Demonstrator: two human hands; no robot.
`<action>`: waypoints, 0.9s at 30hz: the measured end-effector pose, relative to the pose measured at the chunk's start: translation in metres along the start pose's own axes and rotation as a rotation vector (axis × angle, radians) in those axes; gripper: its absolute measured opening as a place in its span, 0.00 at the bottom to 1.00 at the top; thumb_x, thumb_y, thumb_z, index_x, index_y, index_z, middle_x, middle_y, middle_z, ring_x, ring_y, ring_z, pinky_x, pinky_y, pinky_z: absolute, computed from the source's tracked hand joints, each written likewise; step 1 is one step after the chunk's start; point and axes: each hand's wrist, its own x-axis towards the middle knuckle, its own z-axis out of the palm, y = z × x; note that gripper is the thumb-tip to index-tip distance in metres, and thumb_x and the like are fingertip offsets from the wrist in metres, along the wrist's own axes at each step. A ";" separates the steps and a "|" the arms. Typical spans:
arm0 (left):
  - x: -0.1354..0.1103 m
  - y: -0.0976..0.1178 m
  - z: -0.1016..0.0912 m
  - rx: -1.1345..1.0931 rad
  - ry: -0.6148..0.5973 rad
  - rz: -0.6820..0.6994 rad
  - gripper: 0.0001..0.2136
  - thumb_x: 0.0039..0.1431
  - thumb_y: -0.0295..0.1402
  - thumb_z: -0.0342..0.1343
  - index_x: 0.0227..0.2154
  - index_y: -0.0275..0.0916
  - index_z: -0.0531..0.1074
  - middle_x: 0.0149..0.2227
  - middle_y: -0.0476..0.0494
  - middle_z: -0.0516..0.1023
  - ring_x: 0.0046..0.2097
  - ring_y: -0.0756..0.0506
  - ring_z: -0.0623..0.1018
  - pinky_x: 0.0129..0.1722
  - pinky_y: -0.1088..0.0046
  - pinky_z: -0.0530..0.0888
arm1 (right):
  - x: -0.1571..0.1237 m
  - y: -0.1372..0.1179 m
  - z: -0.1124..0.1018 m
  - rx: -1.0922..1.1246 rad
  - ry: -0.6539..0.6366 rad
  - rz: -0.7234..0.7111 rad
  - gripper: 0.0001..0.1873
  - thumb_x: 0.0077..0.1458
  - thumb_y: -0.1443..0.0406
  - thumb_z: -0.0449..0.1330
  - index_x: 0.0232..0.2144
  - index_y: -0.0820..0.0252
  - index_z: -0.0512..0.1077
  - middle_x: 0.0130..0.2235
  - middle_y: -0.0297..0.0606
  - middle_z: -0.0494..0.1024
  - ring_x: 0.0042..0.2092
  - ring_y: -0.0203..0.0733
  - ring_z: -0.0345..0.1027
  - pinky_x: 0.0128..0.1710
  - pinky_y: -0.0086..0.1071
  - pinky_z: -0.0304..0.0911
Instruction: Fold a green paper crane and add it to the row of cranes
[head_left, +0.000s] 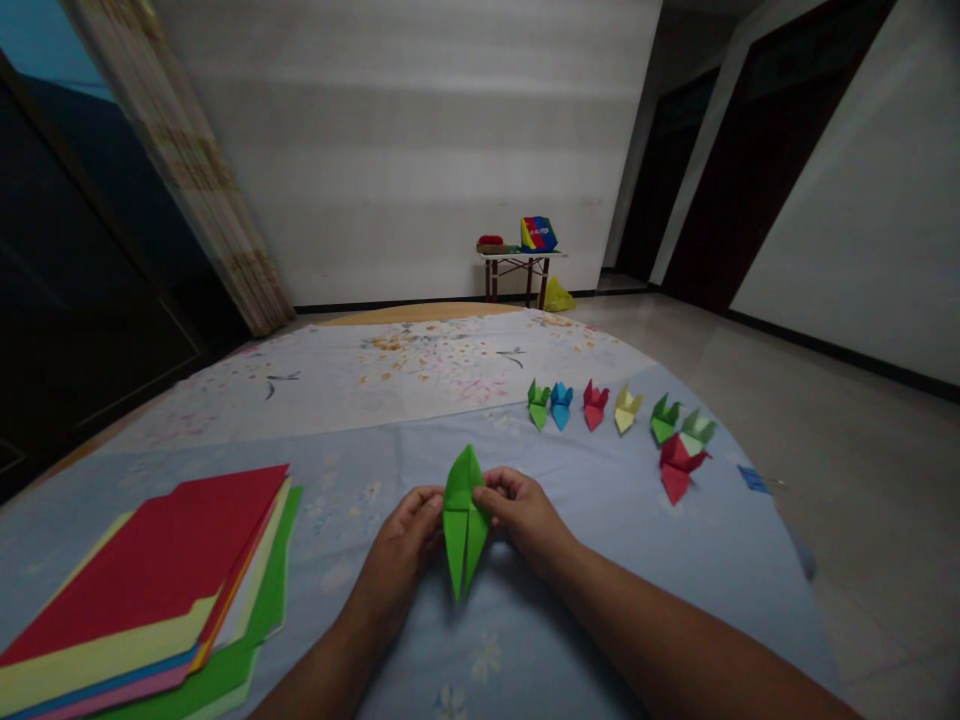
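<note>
A partly folded green paper [466, 520], long and pointed at both ends with a split lower tip, is held just above the table between my two hands. My left hand [411, 535] pinches its left edge, the fingertips partly hidden behind the paper. My right hand [525, 515] grips the right edge, thumb on the front face and fingers behind. Farther right stands a row of small folded paper cranes: a green crane [538, 403], a blue crane [561, 405], a red crane [595, 404], a yellow crane [627, 408] and others, with a larger red crane [680, 467] nearest me.
A stack of coloured paper sheets [150, 560], red on top, lies on the left of the round table. Light blue floral cloth [360, 640] covers the near part. A blue clip-like piece [752, 479] sits at the right edge. Beyond, a small table [517, 256] carries a colourful box [538, 233].
</note>
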 end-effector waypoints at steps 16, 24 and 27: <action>0.007 -0.010 -0.008 0.006 0.095 -0.003 0.17 0.40 0.34 0.66 0.32 0.37 0.68 0.28 0.49 0.76 0.29 0.49 0.77 0.31 0.75 0.72 | 0.001 0.001 -0.001 -0.041 -0.060 -0.023 0.22 0.35 0.53 0.67 0.27 0.63 0.67 0.20 0.28 0.70 0.20 0.28 0.60 0.20 0.24 0.56; 0.005 -0.005 -0.005 -0.059 0.026 -0.112 0.19 0.41 0.31 0.66 0.37 0.33 0.69 0.30 0.44 0.78 0.31 0.48 0.77 0.35 0.74 0.72 | 0.004 0.002 -0.005 -0.134 -0.084 -0.099 0.19 0.38 0.55 0.66 0.27 0.63 0.69 0.24 0.30 0.72 0.25 0.31 0.63 0.27 0.26 0.58; 0.003 -0.003 -0.003 -0.042 -0.027 -0.147 0.15 0.43 0.32 0.65 0.35 0.32 0.72 0.30 0.42 0.79 0.31 0.49 0.77 0.36 0.74 0.71 | 0.005 0.005 -0.006 -0.129 -0.087 -0.082 0.18 0.38 0.55 0.67 0.27 0.63 0.69 0.24 0.30 0.72 0.25 0.31 0.62 0.27 0.27 0.57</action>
